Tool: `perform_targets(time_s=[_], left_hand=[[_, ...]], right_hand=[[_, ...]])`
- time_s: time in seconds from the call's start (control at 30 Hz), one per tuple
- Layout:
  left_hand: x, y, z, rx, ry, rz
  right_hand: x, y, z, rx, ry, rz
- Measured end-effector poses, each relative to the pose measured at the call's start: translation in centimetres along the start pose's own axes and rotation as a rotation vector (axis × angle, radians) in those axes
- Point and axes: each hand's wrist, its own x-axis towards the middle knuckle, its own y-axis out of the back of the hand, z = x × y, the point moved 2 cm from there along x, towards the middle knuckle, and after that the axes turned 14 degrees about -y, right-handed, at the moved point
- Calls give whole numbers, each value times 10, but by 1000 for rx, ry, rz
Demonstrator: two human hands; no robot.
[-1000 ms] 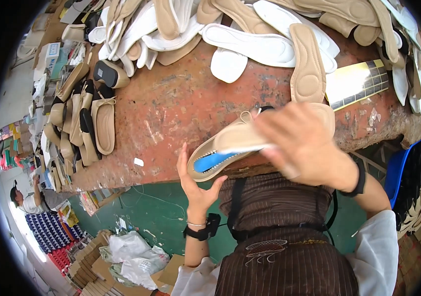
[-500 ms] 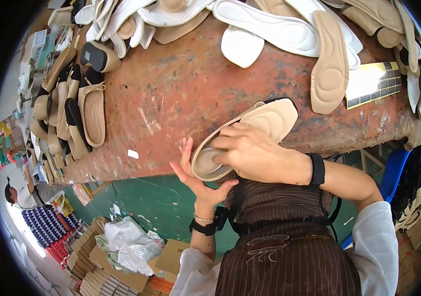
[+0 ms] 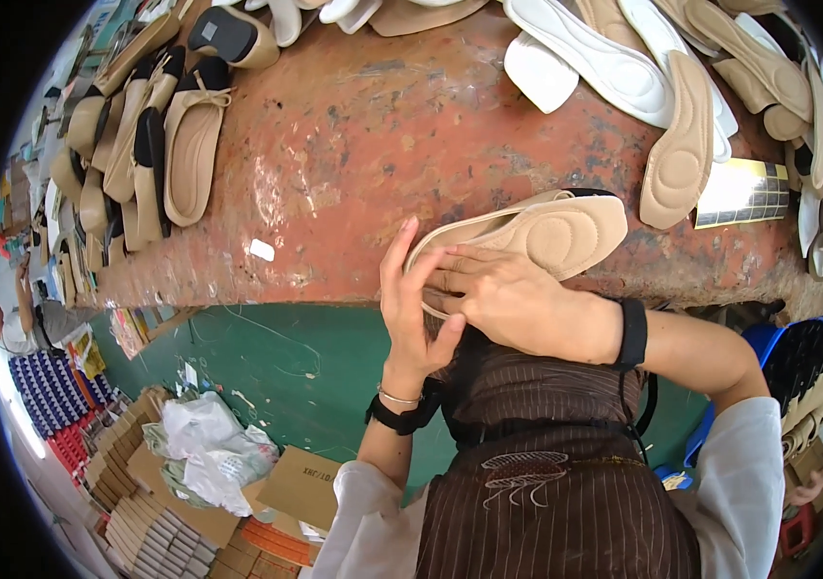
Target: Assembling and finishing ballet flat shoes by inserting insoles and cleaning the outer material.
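The beige shoe (image 3: 485, 227) lies aslant at the near edge of the worktable (image 3: 354, 183), its long axis running from the heel at lower left to the toe at upper right. That toe points away from the wearer and off to their right, with a sliver of black showing at its tip. Along much the same line runs a padded beige insole (image 3: 566, 236); its broad front part lies over the shoe's toe end, stitched face up, while its other end runs back beneath the fingers.

Both hands are at the heel, so the toe end sticks out beyond them, uncovered. The left hand (image 3: 411, 318) cups the heel from the outside, fingers up along the far side and thumb on the near one, holding the shoe in a loose curve. The right hand (image 3: 518, 301) comes across from the other side, knuckles bent, fingertips down in the heel opening (whether they pinch the insole or only press it, I can't tell from here).

The back of that hand hides the middle of the shoe's near side and most of the insole's rear. Whether the heel rests on the table or hangs past its edge is hard to make out.
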Motion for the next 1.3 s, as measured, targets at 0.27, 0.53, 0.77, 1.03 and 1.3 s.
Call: perform_targets(time_s=[0.27,0.53,0.77,1.03,1.3], left_hand=[[-1,-4,3,-4,101,118],[20,-45,87,281,159,-419],[24,-71,94,437,46,-590],[39,-69,98,450,-7,-580],[35,-73,102,427,-13,-551]], right_hand=[[-23,31,-8,-343,-195,171],[-2,97,49,-268,-572,904],[-76,59,-7,-122,-340,392],[-17,56,31,-299,-490,317],[-16,63,26,-350,-544,94]])
